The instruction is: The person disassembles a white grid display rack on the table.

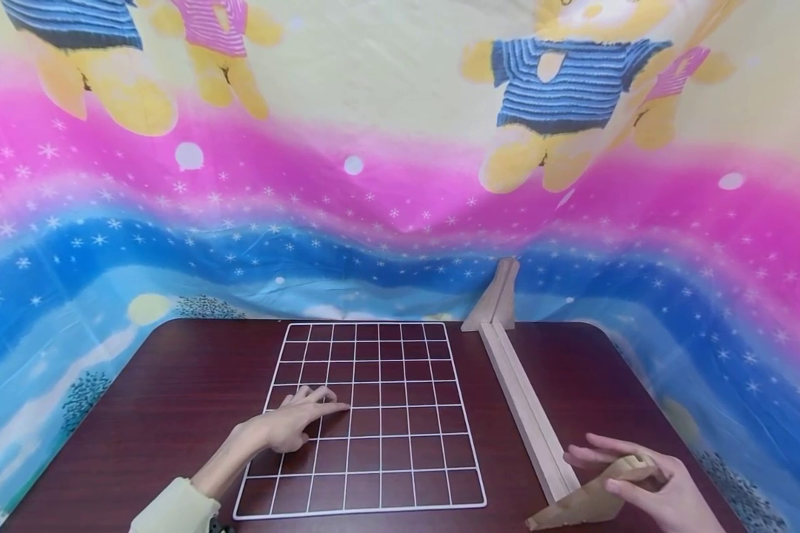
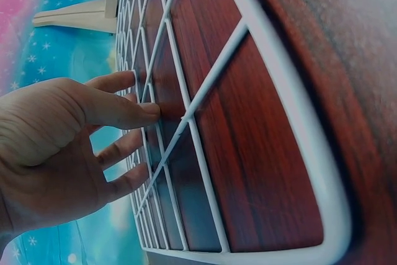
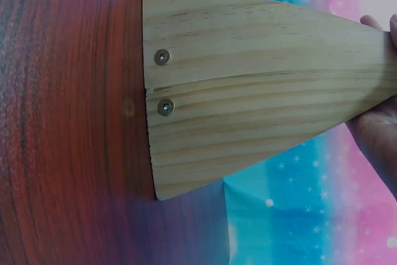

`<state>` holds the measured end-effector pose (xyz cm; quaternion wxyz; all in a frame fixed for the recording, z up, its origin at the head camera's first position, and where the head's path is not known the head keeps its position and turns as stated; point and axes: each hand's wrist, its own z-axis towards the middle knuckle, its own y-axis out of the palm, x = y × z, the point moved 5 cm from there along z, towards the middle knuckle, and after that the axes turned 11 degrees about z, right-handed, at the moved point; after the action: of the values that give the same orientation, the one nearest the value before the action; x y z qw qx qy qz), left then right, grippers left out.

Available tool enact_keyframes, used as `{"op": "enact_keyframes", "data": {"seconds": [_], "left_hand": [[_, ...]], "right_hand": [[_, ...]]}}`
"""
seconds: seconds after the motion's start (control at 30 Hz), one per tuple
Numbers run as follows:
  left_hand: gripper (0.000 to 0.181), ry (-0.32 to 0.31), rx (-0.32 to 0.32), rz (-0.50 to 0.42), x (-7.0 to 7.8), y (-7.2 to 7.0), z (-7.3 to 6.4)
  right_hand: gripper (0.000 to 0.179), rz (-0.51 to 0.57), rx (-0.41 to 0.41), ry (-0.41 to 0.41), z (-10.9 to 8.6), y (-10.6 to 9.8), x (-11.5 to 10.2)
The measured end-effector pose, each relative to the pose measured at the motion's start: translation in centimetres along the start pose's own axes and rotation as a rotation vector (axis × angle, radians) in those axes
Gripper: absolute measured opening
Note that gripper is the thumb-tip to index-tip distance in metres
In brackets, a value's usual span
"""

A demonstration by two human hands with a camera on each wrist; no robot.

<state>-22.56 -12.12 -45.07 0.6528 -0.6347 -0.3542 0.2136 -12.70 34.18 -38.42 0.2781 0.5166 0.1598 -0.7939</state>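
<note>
A white wire grid panel (image 1: 367, 437) lies flat on the dark red-brown table. On its left part rests my left hand (image 1: 293, 422), fingers spread and fingertips touching the wires; in the left wrist view the thumb of that hand (image 2: 62, 134) touches the grid too. To the right stands a wooden stand: a long bar (image 1: 527, 407) with an upright tapered end piece (image 1: 496, 300) at the far end and another (image 1: 583, 505) at the near end. My right hand (image 1: 667, 481) grips the narrow top of the near piece. Two screws (image 3: 165, 107) show on its face.
The table (image 1: 173, 385) has rounded far corners. Behind it hangs a cloth (image 1: 373, 185) printed with bears and snowflakes, which reaches down past both sides of the table. The far end piece rises at the table's back edge, against the cloth.
</note>
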Motion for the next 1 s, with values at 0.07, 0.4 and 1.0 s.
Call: {"op": "enact_keyframes", "data": {"seconds": [0.07, 0.4, 1.0], "left_hand": [[0.083, 0.0, -0.001, 0.005, 0.0, 0.0, 0.0], [0.083, -0.022, 0.011, 0.003, 0.1, 0.1, -0.1], [0.058, -0.06, 0.132, -0.133, 1.9, 0.1, -1.4]], "right_hand": [[0.057, -0.006, 0.004, -0.002, 0.0, 0.0, 0.1], [0.059, -0.094, -0.021, -0.059, -0.1, 0.2, 0.1], [0.05, -0.694, 0.265, -0.07, 2.5, 2.0, -4.2]]}}
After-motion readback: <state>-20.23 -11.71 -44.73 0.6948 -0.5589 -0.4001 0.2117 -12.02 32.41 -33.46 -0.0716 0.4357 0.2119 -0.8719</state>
